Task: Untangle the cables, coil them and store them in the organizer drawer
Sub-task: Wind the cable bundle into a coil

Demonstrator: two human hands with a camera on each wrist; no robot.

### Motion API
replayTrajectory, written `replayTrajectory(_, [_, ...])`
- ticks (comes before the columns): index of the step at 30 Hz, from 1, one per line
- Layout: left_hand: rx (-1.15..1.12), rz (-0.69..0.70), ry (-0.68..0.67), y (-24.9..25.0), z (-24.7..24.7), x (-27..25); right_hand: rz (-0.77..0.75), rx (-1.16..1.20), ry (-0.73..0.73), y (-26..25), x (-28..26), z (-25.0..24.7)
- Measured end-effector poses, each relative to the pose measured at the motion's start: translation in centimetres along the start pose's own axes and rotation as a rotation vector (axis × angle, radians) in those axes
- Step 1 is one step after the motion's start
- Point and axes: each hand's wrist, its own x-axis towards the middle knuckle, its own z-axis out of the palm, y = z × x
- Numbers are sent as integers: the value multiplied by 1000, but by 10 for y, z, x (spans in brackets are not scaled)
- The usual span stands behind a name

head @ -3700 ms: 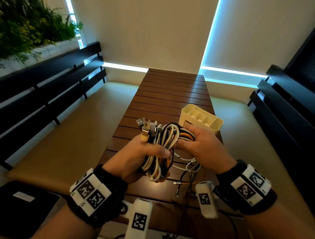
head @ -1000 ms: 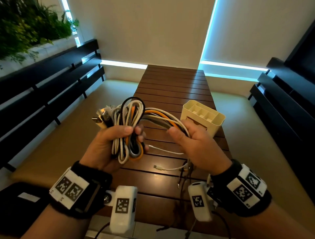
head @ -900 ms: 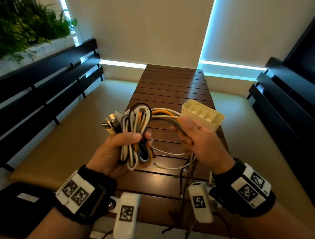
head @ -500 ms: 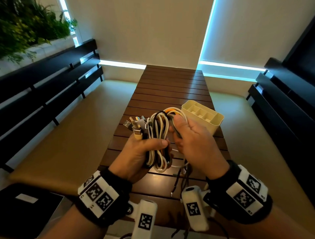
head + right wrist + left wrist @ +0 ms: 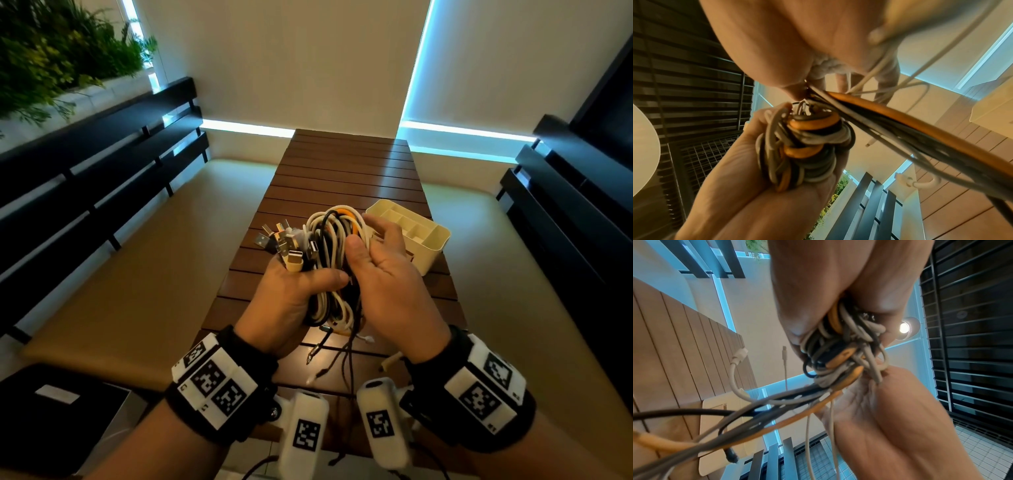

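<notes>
Where benches flank slatted table (image 5: 346, 178) (dark wood), organizer (image 5: 432, 247) sits.

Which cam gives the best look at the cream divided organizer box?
Head view: the cream divided organizer box sits whole on the brown slatted table, compartments visible, its near-left corner behind the right hand. Left wrist shows only a blurred side behind cables; right wrist catches one corner.
</notes>
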Motion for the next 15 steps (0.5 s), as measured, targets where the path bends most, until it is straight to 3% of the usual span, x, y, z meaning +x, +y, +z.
replayTrajectory(9, [-18, -26, -135, 4, 0, -1, 28, 62, -85, -15, -6, 2])
replayTrajectory(15, [122, 17, -142, 6, 0, -6, 61, -172, -243, 0, 4, -8])
